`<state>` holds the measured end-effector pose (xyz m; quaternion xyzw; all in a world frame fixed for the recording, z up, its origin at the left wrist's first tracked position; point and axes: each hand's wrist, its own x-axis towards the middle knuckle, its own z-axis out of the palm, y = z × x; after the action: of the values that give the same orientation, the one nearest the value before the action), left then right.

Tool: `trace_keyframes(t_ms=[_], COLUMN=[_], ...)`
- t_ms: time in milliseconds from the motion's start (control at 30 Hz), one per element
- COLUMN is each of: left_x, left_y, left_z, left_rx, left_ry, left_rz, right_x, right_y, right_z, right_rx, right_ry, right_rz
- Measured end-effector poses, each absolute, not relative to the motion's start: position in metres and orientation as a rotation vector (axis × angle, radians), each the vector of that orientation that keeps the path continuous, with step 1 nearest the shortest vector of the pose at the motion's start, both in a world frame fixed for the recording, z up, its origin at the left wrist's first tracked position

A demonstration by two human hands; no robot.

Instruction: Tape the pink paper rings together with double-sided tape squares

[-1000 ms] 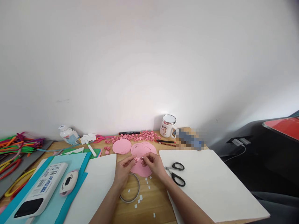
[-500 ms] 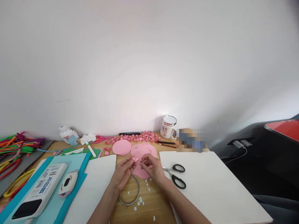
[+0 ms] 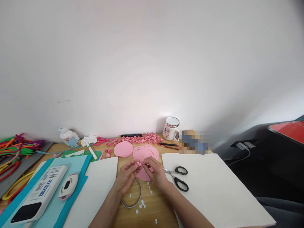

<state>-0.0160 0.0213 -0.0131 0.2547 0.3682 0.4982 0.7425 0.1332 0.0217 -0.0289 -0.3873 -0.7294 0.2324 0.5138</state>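
Observation:
A small rolled pink paper rosette (image 3: 138, 164) is pinched between the thumb and fingers of my left hand (image 3: 125, 177). My right hand (image 3: 157, 173) has its fingertips pressed together at the rosette's right side, where the end of the paper strip is mostly hidden by the fingers. Below and behind both hands lie pink paper circles (image 3: 152, 152), some of them cut. To their left sits a stack of whole pink circles (image 3: 123, 148). Many finished pink rosettes (image 3: 136, 139) lie along the wall. Under my left wrist rests a roll of tape (image 3: 140, 193).
Black-handled scissors (image 3: 181, 183) lie on white sheets (image 3: 218, 186) at right. A mug (image 3: 169, 129) stands near the wall. White paper scraps (image 3: 142, 202) dot the wooden table. At left are blue paper, a white box (image 3: 40, 193), a correction-tape-like dispenser (image 3: 68, 186) and pipe cleaners (image 3: 21, 147).
My right fingertips have come closer to the rosette, covering the paper end that stuck out to the right. The rosette has turned slightly in my left fingers.

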Motion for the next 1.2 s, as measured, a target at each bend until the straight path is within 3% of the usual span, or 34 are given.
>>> trace_keyframes(t_ms=[800, 1200], left_x=[-0.008, -0.011], left_y=[0.016, 0.020], left_z=[-0.005, -0.013], left_rx=[1.078, 0.924], left_ry=[1.035, 1.116], left_rz=[1.094, 1.169], right_x=[0.132, 0.141], right_y=[0.019, 0.019], right_z=[-0.027, -0.025], right_rx=[-0.956, -0.996], right_ry=[-1.671, -2.002], right_rz=[0.675, 0.465])
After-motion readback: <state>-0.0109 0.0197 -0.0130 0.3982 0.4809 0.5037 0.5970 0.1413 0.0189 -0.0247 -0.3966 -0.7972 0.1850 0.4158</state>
